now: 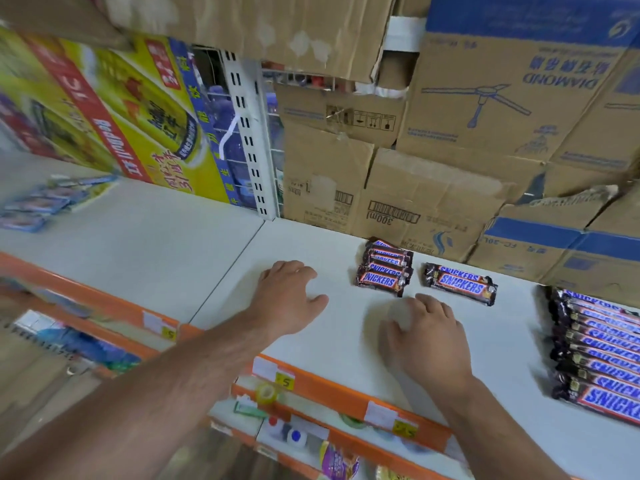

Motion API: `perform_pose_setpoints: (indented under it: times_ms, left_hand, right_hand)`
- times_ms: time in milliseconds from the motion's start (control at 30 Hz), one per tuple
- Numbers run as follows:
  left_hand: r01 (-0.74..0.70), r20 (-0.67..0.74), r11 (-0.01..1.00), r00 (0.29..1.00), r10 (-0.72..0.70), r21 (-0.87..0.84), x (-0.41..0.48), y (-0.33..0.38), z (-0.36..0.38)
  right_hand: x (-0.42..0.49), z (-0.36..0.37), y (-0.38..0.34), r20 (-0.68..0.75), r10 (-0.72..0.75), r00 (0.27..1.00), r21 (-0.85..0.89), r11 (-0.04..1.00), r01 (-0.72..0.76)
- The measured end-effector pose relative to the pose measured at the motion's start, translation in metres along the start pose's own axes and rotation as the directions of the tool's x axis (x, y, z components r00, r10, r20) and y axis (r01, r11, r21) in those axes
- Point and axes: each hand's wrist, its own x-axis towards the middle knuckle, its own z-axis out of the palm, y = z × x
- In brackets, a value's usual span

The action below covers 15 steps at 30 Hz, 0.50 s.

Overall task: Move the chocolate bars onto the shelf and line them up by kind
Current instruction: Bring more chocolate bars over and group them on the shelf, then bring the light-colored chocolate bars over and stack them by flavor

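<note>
- The chocolate bars are all Snickers: dark brown wrappers with the name in blue capitals on a white patch edged in red.
- A small stack of bars (384, 273) lies towards the back of the white shelf (339, 348), each bar overlapping the next like roof tiles.
- Just to the right of the stack, and apart from it, a pair of bars (459, 284) lies side by side.
- Well over at the right edge of the shelf, a long row of bars (599, 355) runs from back to front, again overlapping.
- The left hand (291, 296) is palm down on the shelf, left of the stack, fingers loose and grasping nothing.
- The right hand (426, 334) is blurred. It sits just in front of the pair with relaxed, empty fingers, and I cannot tell whether it touches the shelf.
- Behind the bars stand cardboard boxes (381, 188). One reads "DIAMOND" upside down beside a blue drawing of a ceiling fan, another reads "300ml".
- The orange shelf edge (332, 388) carries white and yellow price tags, one showing "5".
- At the left leans a yellow carton (145, 133) with a red band and Chinese writing.
</note>
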Motion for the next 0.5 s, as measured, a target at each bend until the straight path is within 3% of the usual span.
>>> perform_pose_setpoints:
  times_ms: [200, 500]
  left_hand:
    - [-0.006, -0.038, 1.000, 0.999, 0.006, -0.023, -0.013, -0.048, -0.023]
    - [0.010, -0.103, 0.999, 0.995, -0.015, -0.047, -0.041, -0.192, -0.080]
  right_hand:
    - [-0.007, 0.006, -0.078, 0.035, -0.164, 0.986, -0.003, 0.986, 0.164]
    - [-0.005, 0.037, -0.239, 0.181, -0.165, 0.970, -0.006, 0.986, 0.169]
